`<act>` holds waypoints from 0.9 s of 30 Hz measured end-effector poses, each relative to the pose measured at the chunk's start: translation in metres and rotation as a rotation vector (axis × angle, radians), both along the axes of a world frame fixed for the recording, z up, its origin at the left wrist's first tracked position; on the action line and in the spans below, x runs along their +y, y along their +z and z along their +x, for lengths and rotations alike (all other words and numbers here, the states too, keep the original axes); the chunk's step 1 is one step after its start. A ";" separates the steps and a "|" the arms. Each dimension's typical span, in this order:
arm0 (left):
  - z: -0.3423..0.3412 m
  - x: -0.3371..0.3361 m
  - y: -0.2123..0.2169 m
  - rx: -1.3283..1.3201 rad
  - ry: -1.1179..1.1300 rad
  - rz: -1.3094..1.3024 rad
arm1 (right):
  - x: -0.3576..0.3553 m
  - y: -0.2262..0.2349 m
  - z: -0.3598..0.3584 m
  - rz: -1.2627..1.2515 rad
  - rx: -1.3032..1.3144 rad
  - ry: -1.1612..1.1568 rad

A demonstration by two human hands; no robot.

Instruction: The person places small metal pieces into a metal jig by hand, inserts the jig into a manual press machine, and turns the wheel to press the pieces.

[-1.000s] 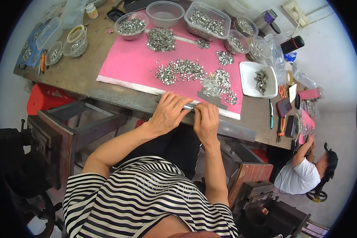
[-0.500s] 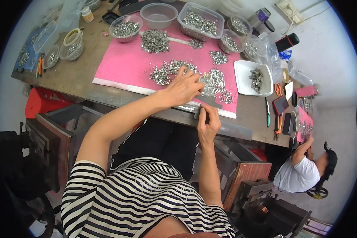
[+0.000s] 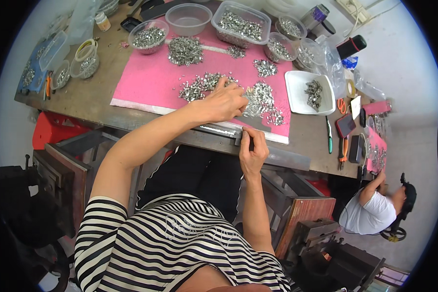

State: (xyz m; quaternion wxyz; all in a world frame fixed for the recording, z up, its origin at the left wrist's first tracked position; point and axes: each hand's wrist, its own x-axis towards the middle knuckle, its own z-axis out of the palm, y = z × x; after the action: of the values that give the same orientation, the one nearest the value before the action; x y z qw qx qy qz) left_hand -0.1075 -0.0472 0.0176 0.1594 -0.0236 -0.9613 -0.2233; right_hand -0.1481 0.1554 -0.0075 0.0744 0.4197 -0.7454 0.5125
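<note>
My left hand [image 3: 224, 102] reaches over a pile of small shiny metal pieces [image 3: 193, 90] on a pink cloth [image 3: 146, 78]. Its fingers are bent, the index finger touching the pile's upper part; the other fingertips point down and are hidden. Flatter, brighter pieces [image 3: 260, 99] lie just right of it. By the table's front edge, my right hand [image 3: 254, 152] has thumb and index finger closed at the right end of a narrow metal rail [image 3: 214, 130]. A bright strip runs along the rail. Whether a small piece is also between those fingers cannot be made out.
Clear plastic tubs [image 3: 242, 27] of metal pieces line the back. A white tray [image 3: 297, 92] with darker pieces stands right, beside a green-handled tool [image 3: 329, 136] and orange-handled pliers [image 3: 344, 148]. A co-worker [image 3: 370, 211] sits far right. A red stool [image 3: 58, 131] is at left.
The whole view has shifted slightly. My left hand stays at the pile with its fingers a little changed in pose. My right hand keeps its place at the rail's end.
</note>
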 end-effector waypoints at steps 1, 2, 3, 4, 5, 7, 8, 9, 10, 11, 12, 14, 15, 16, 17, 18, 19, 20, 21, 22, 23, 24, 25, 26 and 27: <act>-0.002 0.002 0.001 -0.026 -0.011 -0.023 | -0.001 0.000 0.000 -0.005 0.001 0.001; -0.004 0.004 0.001 -0.052 -0.023 -0.045 | -0.001 0.001 0.000 -0.009 0.001 0.002; -0.005 0.004 0.001 -0.053 -0.023 -0.044 | -0.002 0.001 0.000 -0.007 0.000 0.002; -0.006 0.004 0.001 -0.063 -0.030 -0.058 | -0.002 0.000 0.000 -0.007 -0.001 0.000; -0.007 0.004 0.000 -0.073 -0.038 -0.072 | -0.002 0.000 0.001 -0.007 -0.001 -0.003; -0.008 0.006 -0.003 -0.053 -0.060 -0.089 | -0.002 0.000 0.001 -0.008 -0.005 -0.007; -0.008 0.007 -0.006 -0.032 -0.081 -0.107 | -0.002 0.000 0.001 -0.011 -0.008 -0.010; -0.008 0.007 -0.010 -0.033 -0.079 -0.108 | -0.002 0.000 0.001 -0.012 -0.009 -0.008; -0.006 0.009 -0.014 0.027 -0.078 -0.101 | -0.002 0.000 0.001 -0.005 -0.006 -0.007; -0.005 0.011 -0.015 0.087 -0.078 -0.093 | -0.002 0.000 0.000 0.002 -0.002 -0.008; -0.002 0.011 -0.016 0.087 -0.077 -0.094 | -0.002 0.000 0.001 0.001 -0.003 -0.008; 0.008 0.011 -0.016 0.124 -0.076 0.039 | -0.003 0.000 0.000 -0.014 0.007 -0.005; 0.013 0.012 -0.014 0.125 -0.077 0.039 | -0.002 0.000 0.001 -0.014 0.008 -0.006; 0.018 0.013 -0.012 0.140 -0.029 0.149 | -0.002 0.000 0.001 -0.010 -0.002 -0.007; 0.024 0.013 -0.009 0.153 0.017 0.256 | -0.002 0.000 0.000 -0.009 -0.014 -0.010; 0.031 0.012 -0.007 0.153 0.013 0.253 | -0.001 0.002 -0.001 -0.012 -0.014 -0.013; 0.038 0.011 -0.006 0.160 0.070 0.317 | 0.001 0.005 -0.003 0.014 -0.027 0.006; 0.048 0.009 -0.003 0.171 0.137 0.379 | 0.000 0.009 -0.006 0.040 -0.037 0.035; 0.056 0.013 -0.001 0.214 0.174 0.463 | 0.002 0.013 -0.014 0.082 0.015 0.018; 0.063 0.015 0.003 0.217 0.172 0.464 | 0.002 0.016 -0.025 0.124 0.067 0.001; 0.071 0.017 0.007 0.208 0.229 0.503 | 0.001 0.023 -0.035 0.152 0.135 0.000; 0.076 0.019 0.009 0.198 0.281 0.542 | -0.001 0.024 -0.044 0.210 0.110 0.008; 0.081 0.020 0.008 0.201 0.280 0.543 | -0.002 0.025 -0.051 0.268 0.085 0.016; 0.084 0.021 0.006 0.196 0.283 0.519 | -0.007 0.026 -0.056 0.306 0.083 0.033; 0.087 0.022 0.006 0.190 0.287 0.494 | -0.009 0.025 -0.060 0.305 0.087 0.034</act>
State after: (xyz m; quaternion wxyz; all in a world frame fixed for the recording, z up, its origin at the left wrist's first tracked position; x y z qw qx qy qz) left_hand -0.0207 -0.0256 0.0235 0.2796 0.1310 -0.8521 -0.4226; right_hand -0.2078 0.1460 0.0178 0.0332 0.4605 -0.8034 0.3761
